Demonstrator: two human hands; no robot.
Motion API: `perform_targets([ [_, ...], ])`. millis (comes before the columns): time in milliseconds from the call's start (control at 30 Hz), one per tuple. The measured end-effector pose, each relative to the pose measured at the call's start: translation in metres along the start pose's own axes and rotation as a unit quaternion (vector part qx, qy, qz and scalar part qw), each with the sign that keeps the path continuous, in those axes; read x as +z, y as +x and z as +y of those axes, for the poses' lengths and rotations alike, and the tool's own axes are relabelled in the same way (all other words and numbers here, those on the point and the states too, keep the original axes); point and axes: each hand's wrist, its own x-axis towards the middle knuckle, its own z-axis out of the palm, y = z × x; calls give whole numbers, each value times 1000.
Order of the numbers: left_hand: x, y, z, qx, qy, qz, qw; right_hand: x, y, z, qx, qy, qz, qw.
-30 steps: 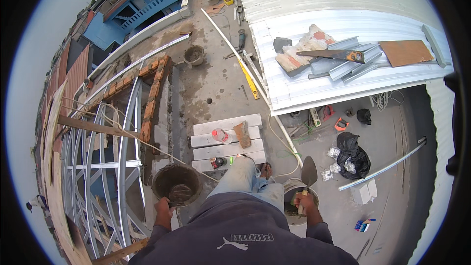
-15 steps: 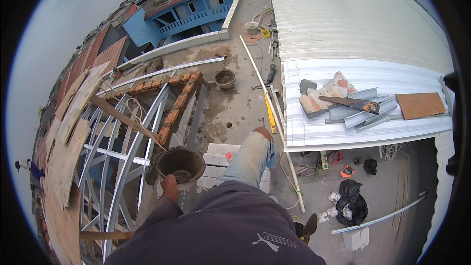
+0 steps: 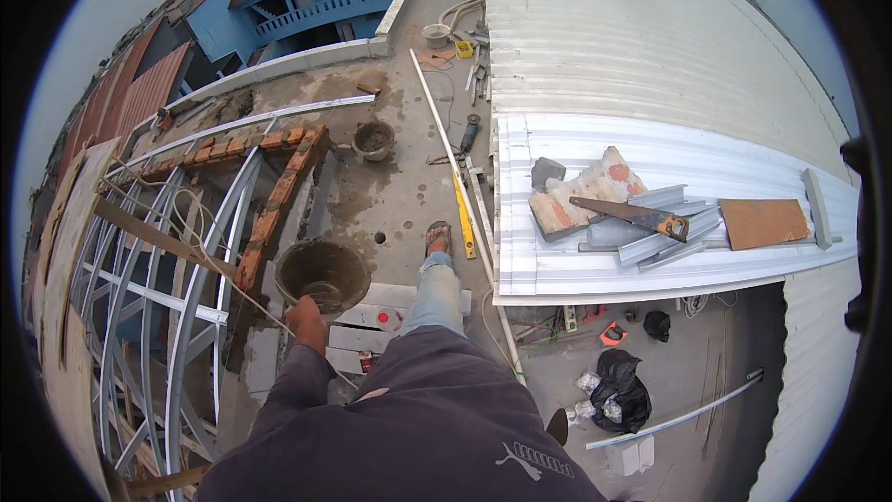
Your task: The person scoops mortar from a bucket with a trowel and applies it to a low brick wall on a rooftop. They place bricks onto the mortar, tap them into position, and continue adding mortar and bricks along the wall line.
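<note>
My left hand is closed on the near rim of a dark, mortar-stained bucket. The bucket tilts so that its mostly hollow inside shows, with grey residue on the walls. Beneath and beside it lie pale blocks, with a red-capped item on top. A thin cord runs past my left hand. My right hand is out of sight, hidden by my body or beyond the picture. One sandalled foot stands on the concrete ahead.
Curved metal framing spans an opening on the left, edged by a brick row. Another bucket stands ahead. A yellow level and long pale pole lie along the walkway. A handsaw rests on the metal sheet at right.
The bucket has moved forward and slightly right relative to the blocks, with my left hand still on it. My leg has stretched forward, bringing the foot into view. The whole view has shifted.
</note>
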Motion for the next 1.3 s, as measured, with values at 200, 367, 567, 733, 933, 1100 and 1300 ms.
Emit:
perform_targets([
  [200,117,50,23,-14,34,21,999,57,25,-179,-76,-105,-5,991],
  [367,193,138,13,98,187,-129,969,161,76,-367,-65,-155,-53,984],
  [567,217,156,53,422,575,-253,654,251,144,-558,-91,-371,-166,909],
  [733,263,154,89,324,611,-323,646,288,162,-639,-126,-360,-181,906],
  [933,311,169,59,-198,210,8,957,336,170,-660,-41,-344,-180,921],
  [1100,305,171,52,-187,192,29,963,388,191,-702,-26,-269,-198,942],
  [1300,321,159,81,-245,112,96,958,485,226,-802,57,-239,-260,934],
])
